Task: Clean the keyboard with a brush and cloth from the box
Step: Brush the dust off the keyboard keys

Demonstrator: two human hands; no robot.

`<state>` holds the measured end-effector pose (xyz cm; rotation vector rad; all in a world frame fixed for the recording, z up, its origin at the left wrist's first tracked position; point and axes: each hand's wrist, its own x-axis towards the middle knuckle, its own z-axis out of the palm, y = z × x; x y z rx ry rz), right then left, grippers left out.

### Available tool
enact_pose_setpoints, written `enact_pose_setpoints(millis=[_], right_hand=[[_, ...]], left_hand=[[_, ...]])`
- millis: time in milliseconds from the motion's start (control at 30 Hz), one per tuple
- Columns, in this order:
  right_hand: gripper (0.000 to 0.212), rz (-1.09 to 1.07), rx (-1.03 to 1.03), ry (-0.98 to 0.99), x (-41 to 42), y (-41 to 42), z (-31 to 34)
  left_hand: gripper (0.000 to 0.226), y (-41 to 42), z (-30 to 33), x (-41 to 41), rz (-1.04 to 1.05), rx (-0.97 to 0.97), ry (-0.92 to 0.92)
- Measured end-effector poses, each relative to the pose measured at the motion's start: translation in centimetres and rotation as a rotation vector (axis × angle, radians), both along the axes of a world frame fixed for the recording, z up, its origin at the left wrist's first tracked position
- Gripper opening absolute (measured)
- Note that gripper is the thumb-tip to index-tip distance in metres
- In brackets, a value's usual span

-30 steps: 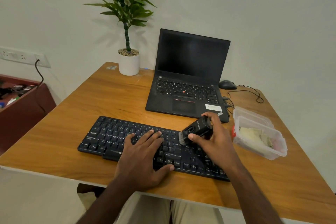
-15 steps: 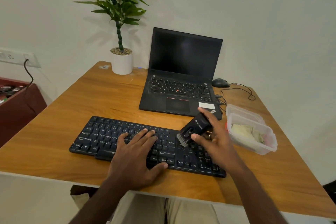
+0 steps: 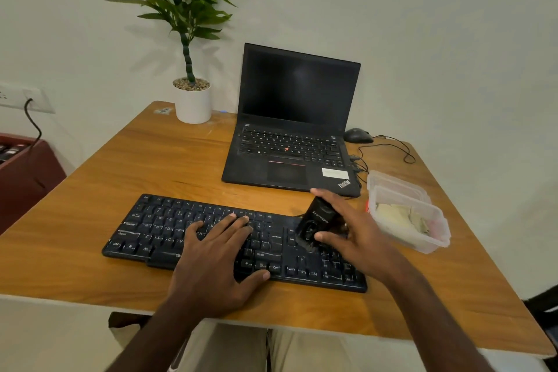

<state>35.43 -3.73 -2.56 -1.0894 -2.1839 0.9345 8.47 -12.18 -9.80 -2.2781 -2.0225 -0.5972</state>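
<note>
A black keyboard (image 3: 169,229) lies across the near part of the wooden table (image 3: 136,166). My left hand (image 3: 217,263) rests flat on its middle keys, fingers spread, holding it down. My right hand (image 3: 356,235) grips a black brush (image 3: 317,220) over the keyboard's right part, bristle end down on the keys near the Enter column. To the right stands a clear plastic box (image 3: 434,238) with a pale cloth (image 3: 395,214) inside.
An open black laptop (image 3: 290,142) sits behind the keyboard. A white potted plant (image 3: 193,100) stands at the far left corner. A black mouse (image 3: 357,135) with its cable lies right of the laptop. The box's lid (image 3: 392,181) sits behind the box.
The brush has tipped from a slanted, raised pose to steeper, with its bristles down on the keys. My left hand stays on the keyboard. The camera has shifted slightly.
</note>
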Motion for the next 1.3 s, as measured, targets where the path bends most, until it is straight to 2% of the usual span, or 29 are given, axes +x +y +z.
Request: enact_pose_setpoints(millis=[233, 567, 733, 867, 1033, 1167, 1300], right_hand=[[0.073, -0.146, 0.011, 0.257, 1.2, 0.2, -0.2], [0.058, -0.073, 0.047, 0.116, 0.9, -0.4, -1.2], [0.061, -0.018, 0.082, -0.05, 3.8, 1.2, 0.0], [0.059, 0.001, 0.084, -0.071, 5.2, 1.4, 0.7], [0.06, -0.058, 0.093, 0.012, 6.1, 1.3, 0.5], [0.057, -0.059, 0.034, 0.112, 2.9, 0.1, -1.3], [0.056, -0.122, 0.06, 0.219, 1.4, -0.3, -1.8]], left_hand=[[0.088, -0.1, 0.0, -0.1, -0.003, 0.014, -0.006], [0.088, 0.0, 0.0, 0.0, -0.004, 0.01, 0.007], [0.088, -0.2, 0.1, -0.1, -0.005, 0.003, 0.007], [0.087, -0.1, -0.1, 0.0, -0.023, 0.01, 0.005], [0.088, 0.0, -0.2, 0.0, -0.023, 0.017, 0.011], [0.088, 0.1, -0.1, 0.1, -0.021, 0.006, 0.03], [0.088, -0.1, 0.0, 0.1, -0.021, 0.0, 0.027]])
